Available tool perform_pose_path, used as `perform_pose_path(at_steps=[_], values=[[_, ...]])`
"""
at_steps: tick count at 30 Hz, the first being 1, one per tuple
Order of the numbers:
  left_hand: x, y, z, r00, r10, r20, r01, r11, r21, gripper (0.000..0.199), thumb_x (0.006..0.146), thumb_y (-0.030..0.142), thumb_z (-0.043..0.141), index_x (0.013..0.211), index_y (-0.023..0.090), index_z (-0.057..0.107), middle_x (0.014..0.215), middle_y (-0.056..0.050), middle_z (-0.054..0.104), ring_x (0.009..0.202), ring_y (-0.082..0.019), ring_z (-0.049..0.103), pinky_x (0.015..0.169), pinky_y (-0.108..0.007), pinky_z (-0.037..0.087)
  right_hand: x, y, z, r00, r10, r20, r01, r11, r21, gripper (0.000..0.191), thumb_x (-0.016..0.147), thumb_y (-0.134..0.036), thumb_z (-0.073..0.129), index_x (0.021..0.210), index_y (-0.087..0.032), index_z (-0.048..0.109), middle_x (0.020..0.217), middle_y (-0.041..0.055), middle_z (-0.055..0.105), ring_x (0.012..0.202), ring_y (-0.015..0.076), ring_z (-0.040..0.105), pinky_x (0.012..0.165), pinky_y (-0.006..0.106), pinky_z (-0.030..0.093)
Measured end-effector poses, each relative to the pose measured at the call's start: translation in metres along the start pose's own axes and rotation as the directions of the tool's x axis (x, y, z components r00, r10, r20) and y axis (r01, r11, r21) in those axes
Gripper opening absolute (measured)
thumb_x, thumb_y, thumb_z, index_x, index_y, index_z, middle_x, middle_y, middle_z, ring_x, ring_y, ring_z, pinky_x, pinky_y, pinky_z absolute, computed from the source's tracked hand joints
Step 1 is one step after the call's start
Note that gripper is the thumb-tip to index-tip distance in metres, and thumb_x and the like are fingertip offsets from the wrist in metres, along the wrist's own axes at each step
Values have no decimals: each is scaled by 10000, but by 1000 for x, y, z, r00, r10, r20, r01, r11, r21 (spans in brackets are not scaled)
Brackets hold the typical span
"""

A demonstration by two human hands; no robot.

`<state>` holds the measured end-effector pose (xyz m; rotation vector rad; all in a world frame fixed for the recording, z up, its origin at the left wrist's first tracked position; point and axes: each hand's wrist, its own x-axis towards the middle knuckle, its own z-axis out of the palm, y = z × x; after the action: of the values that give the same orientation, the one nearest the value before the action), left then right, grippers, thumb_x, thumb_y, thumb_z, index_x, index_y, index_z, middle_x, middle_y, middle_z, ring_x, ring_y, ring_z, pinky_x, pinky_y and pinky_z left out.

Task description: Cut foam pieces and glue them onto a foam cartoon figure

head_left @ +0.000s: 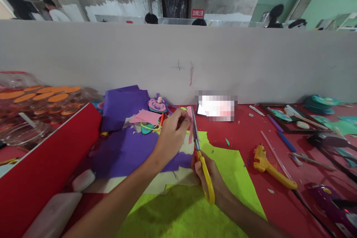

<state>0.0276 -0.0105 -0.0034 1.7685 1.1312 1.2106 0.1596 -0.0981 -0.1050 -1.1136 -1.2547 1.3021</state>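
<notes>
My left hand (pixel 173 129) pinches a narrow strip of pink felt (pixel 190 139) over the middle of the table. Yellow-handled scissors (pixel 206 178) are gripped in my right hand (pixel 213 176), their blades pointing away from me and lying right beside the strip. Whether the blades are parted is hard to make out. Beneath both hands lie a lime-green felt sheet (pixel 228 160) and a purple felt sheet (pixel 125 152). Pink felt pieces (pixel 145 116) rest beyond my left wrist, near a pink decorated felt piece (pixel 157 105).
A yellow glue gun (pixel 273 169) lies to the right, near a blue pen (pixel 286 141) and a dark-framed tray (pixel 292 128). A lit phone (pixel 214 108) leans against the white partition (pixel 125 55). At left, a red board (pixel 52 160) stands before stacked clear containers with orange tops (pixel 58 97).
</notes>
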Motion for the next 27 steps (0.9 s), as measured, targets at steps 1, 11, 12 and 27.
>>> perform_pose_path(at_steps=[1,11,12,27], values=[[0,0,0,1000,-5,-6,5,1000,-9,181,938,205,505,759,195,478,679,40,453,623,-113,387,606,-292,293,0,0,0,1000,2,-6,-1,1000,6,606,853,-843,563,790,-247,472,599,-66,376,515,113,298,448,263,236],[8,-8,-3,994,-91,-61,69,952,-298,155,838,167,542,707,202,469,658,39,468,619,-107,447,620,-261,376,0,4,1,999,-3,-48,5,999,45,599,859,-835,562,785,-249,460,603,-66,363,519,112,284,437,253,222],[9,-8,-2,993,-104,-62,78,942,-326,139,819,159,549,709,203,477,660,37,495,622,-108,473,630,-261,399,0,4,0,999,-9,-47,10,999,37,592,869,-827,556,781,-250,460,597,-65,365,520,115,292,439,253,229],[12,-7,-10,991,62,-117,-95,950,-298,93,912,234,656,866,184,593,807,6,580,712,-100,555,648,-233,456,26,-10,-39,963,-82,-256,-37,904,-427,433,844,-650,633,814,-229,540,710,10,593,635,194,553,594,303,412]])
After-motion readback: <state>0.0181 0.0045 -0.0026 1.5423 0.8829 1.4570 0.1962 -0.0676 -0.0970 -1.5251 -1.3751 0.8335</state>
